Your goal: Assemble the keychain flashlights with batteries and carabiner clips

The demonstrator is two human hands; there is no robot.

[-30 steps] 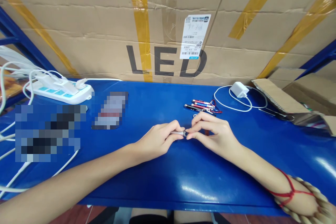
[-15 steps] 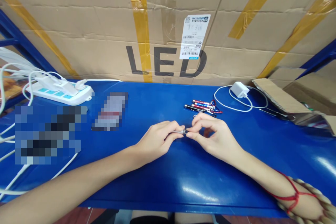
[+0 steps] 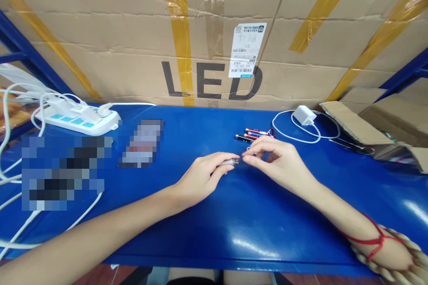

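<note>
My left hand (image 3: 202,177) rests on the blue table (image 3: 234,222) with its fingers closed round a small silver pen-shaped light (image 3: 230,161). My right hand (image 3: 279,164) pinches at the tip end of that same silver piece with thumb and forefinger; what it pinches is too small to make out. Just behind my right hand lies a small pile of red and black pen lights (image 3: 254,134). A red string and a bead bracelet circle my right forearm (image 3: 374,242).
A white power strip (image 3: 80,118) with plugs and white cables sits at the far left. A white charger (image 3: 303,115) with a coiled cable lies at the back right, beside an open cardboard box (image 3: 377,131). A large carton marked LED (image 3: 214,31) walls the back.
Both hands have shifted slightly away from me, toward the pile of pen lights, still joined at the silver piece. The view has tilted a little.
</note>
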